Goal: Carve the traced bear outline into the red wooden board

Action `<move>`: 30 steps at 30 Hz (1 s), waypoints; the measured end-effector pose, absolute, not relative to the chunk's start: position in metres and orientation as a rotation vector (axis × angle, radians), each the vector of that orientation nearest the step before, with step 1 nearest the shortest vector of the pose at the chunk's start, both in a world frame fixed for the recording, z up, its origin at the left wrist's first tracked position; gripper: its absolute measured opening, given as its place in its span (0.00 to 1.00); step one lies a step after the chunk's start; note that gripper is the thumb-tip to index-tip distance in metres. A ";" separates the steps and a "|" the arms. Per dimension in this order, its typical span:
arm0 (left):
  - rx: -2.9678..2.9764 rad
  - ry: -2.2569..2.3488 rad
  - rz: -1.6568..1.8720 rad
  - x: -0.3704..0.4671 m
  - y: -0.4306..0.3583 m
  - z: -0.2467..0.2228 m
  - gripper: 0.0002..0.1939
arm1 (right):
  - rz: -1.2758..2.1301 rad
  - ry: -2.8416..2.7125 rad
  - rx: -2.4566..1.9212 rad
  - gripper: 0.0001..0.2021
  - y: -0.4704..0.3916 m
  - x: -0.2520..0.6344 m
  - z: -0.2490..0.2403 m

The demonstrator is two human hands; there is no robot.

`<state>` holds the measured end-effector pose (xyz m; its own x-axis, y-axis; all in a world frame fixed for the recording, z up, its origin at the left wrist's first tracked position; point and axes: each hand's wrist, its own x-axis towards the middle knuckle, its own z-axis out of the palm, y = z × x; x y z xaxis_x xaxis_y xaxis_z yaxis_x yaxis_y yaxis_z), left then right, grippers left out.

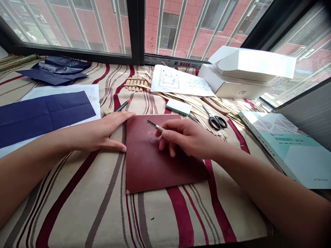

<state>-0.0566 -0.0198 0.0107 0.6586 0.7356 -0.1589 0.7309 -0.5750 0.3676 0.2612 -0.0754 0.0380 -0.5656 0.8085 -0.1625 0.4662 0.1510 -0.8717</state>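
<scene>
a flat, dark red board (165, 172) with a smooth face lies on the striped cloth of the table (77, 213). my right grip (190, 139) is closed around a slim, silver-handled tool (159, 128), above the board's far part. my left grip (99, 132) is open and spread, touching the board's left edge. the board looks light, stiff and perhaps slick, best steadied by its edges; the tool, light and rigid, seems best pinched on its handle, behind the dark tip.

Book (292, 148) at right edge of table (69, 213), white boxes (240, 86) near far right corner, dark-blue sheet (46, 117) at left edge
</scene>
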 end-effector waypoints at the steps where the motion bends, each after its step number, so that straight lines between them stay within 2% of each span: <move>1: 2.476 1.147 0.017 -0.057 -0.020 0.011 0.65 | 1.555 -1.945 -1.194 0.12 -0.071 0.261 0.032; 2: 2.478 1.143 0.018 -0.058 -0.020 0.010 0.65 | 1.612 -1.805 -1.180 0.10 -0.068 0.260 0.027; 6: 2.494 1.119 0.028 -0.060 -0.020 0.009 0.61 | 1.365 -1.467 -1.105 0.07 -0.061 0.257 0.019; 9: 2.492 1.097 0.030 -0.061 -0.019 0.007 0.60 | 1.635 -1.672 -1.017 0.08 -0.065 0.259 0.025; 11: 2.497 1.081 0.038 -0.061 -0.019 0.007 0.61 | 1.400 -1.877 -1.126 0.08 -0.067 0.263 0.030; 14: 2.520 1.065 0.062 -0.063 -0.019 0.006 0.55 | 0.654 -2.101 -1.290 0.08 -0.067 0.272 0.032; 16: 2.530 1.053 0.067 -0.065 -0.020 0.005 0.53 | 0.429 -2.278 -1.269 0.10 -0.067 0.279 0.030; 19: 2.526 1.063 0.085 -0.065 -0.022 0.005 0.53 | 0.310 -2.469 -1.237 0.16 -0.070 0.285 0.028; 24: 2.503 1.085 0.062 -0.061 -0.025 0.010 0.50 | 0.223 -2.687 -1.276 0.18 -0.079 0.285 0.034; 30: 2.487 1.071 0.055 -0.062 -0.022 0.009 0.57 | -0.020 -2.887 -1.274 0.21 -0.089 0.283 0.040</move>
<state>-0.0620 -0.0218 0.0088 0.7012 0.7009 -0.1306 0.6840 -0.6096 0.4006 0.2828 -0.0892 0.0398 -0.6740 0.7387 -0.0074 0.7385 0.6741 0.0170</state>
